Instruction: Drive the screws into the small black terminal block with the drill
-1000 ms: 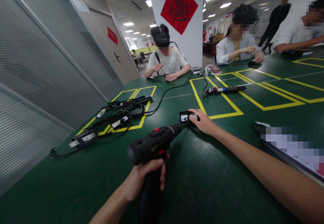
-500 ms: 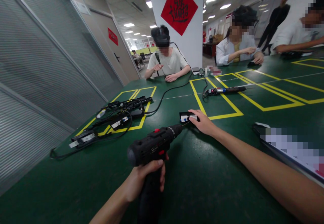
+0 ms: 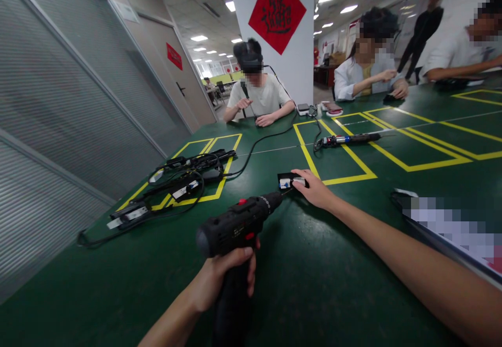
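Observation:
My left hand [image 3: 225, 271] is wrapped round the grip of a black cordless drill [image 3: 231, 226] with red buttons. The drill points up and to the right, and a thin bit [image 3: 287, 192] sticks out of its chuck. Just past the bit's tip lies a small black box-like part [image 3: 285, 177] with a white and blue face. My right hand [image 3: 314, 187] grips that part from its right side, fingers over the top and thumb on the near face. Whether the bit touches the part I cannot tell.
Black adapters and cables [image 3: 192, 179] lie in a heap at the left of the green table [image 3: 321, 289]. Beyond my right hand is a pen-shaped tool [image 3: 349, 140] with a cord. A tray-like object [image 3: 451, 237], partly blurred, sits at the right. Several people sit across the table.
Both hands, the drill and the black part look almost unmoved. In the background at the right, a standing person has shifted slightly.

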Motion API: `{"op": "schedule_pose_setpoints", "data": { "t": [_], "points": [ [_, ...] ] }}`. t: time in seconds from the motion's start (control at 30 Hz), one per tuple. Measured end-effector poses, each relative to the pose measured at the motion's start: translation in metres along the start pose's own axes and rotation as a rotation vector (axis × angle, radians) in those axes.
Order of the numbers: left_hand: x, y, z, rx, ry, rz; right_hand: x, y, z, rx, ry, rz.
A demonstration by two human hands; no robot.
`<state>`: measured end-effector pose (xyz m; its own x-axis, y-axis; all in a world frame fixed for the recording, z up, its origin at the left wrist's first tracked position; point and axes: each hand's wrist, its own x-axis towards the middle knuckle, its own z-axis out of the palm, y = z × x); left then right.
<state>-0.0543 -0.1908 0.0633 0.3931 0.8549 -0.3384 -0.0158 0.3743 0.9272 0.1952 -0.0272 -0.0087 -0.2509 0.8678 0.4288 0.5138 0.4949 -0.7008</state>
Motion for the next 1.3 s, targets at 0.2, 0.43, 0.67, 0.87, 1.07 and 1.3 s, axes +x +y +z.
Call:
{"op": "schedule_pose_setpoints", "data": {
  "t": [0.2, 0.43, 0.67, 0.87, 1.07, 1.3],
  "points": [
    [0.0000, 0.0021, 0.0017, -0.003, 0.004, -0.011, 0.0001, -0.0010, -0.0003, 0.005, -0.005, 0.011],
    [-0.0003, 0.0014, -0.0001, -0.006, -0.006, -0.012, 0.0000, -0.0009, -0.0002, 0.006, -0.009, 0.016],
    [-0.0002, -0.0006, 0.0007, -0.006, 0.007, 0.015, 0.0009, 0.0018, 0.0018, -0.002, 0.001, 0.007],
    [-0.0010, -0.0019, -0.0014, -0.012, -0.002, 0.006, 0.0005, 0.0007, 0.0006, -0.004, -0.005, 0.009],
    [-0.0012, -0.0016, -0.0020, -0.017, -0.004, 0.003, 0.0004, -0.0006, 0.0000, -0.004, -0.004, 0.008],
    [-0.0012, 0.0024, -0.0001, -0.013, -0.015, -0.009, 0.0000, -0.0003, 0.0001, -0.005, -0.002, 0.011]
  ]
}}
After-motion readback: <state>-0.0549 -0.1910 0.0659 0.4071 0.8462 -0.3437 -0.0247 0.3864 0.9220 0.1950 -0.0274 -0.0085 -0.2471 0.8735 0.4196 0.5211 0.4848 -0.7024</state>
